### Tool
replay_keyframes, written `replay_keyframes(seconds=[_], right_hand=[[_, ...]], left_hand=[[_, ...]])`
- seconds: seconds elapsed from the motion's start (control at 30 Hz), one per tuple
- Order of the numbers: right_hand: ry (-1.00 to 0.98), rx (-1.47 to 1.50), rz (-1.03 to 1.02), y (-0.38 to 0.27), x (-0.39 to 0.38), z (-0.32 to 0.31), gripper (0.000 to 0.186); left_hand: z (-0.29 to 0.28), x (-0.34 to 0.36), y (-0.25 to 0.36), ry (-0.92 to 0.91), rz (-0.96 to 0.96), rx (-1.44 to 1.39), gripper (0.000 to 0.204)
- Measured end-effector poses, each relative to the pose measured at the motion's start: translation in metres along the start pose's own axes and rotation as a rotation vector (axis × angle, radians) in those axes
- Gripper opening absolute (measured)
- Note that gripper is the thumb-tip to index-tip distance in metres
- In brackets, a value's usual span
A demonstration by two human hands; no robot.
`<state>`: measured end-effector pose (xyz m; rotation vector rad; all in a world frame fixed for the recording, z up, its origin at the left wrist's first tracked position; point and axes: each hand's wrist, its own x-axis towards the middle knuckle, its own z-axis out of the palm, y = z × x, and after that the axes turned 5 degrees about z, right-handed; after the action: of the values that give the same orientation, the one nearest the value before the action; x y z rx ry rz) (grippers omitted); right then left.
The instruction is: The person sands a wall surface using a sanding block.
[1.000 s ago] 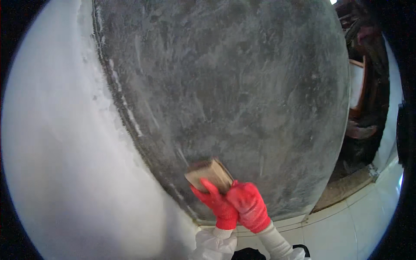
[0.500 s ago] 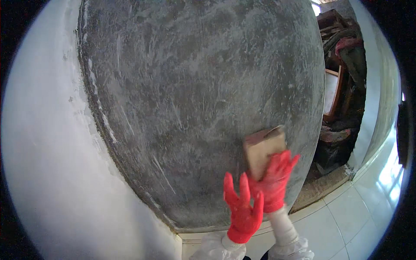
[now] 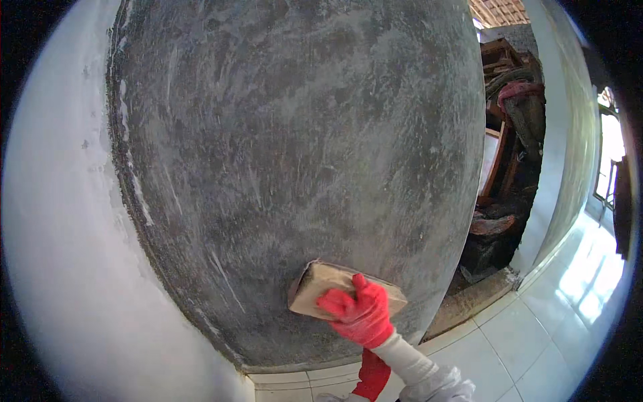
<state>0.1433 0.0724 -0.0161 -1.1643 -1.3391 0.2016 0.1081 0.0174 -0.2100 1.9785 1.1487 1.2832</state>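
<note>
Block (image 3: 317, 281) near right edge of wall (image 3: 301, 147), room above.

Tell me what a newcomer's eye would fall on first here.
First, the red-gloved right hand, low near the middle, holding a tan block at a broad dark-gray wall. Then the dark jumble of things beyond that wall's right edge, and the bright glare on the tiled floor at far right.
</note>
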Motion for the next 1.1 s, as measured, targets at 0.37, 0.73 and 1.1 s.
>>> replay_keyframes(seconds=[0.37,0.73,1.1], right_hand=[[0.785,-0.893,-0.401,-0.023,0.096,-0.109,0.072],[0.466,-0.878,-0.62,-0.056,0.106,-0.105,0.054],[-0.163,-0.345,-0.258,0.028,0.033,-0.026,0.04]], left_hand=[[0.008,-0.006,0.009,0.013,0.015,-0.481,0.049],[-0.007,-0.023,0.029,-0.189,0.28,-0.189,0.035],[0.014,-0.03,0.034,-0.226,0.387,-0.209,0.034]])
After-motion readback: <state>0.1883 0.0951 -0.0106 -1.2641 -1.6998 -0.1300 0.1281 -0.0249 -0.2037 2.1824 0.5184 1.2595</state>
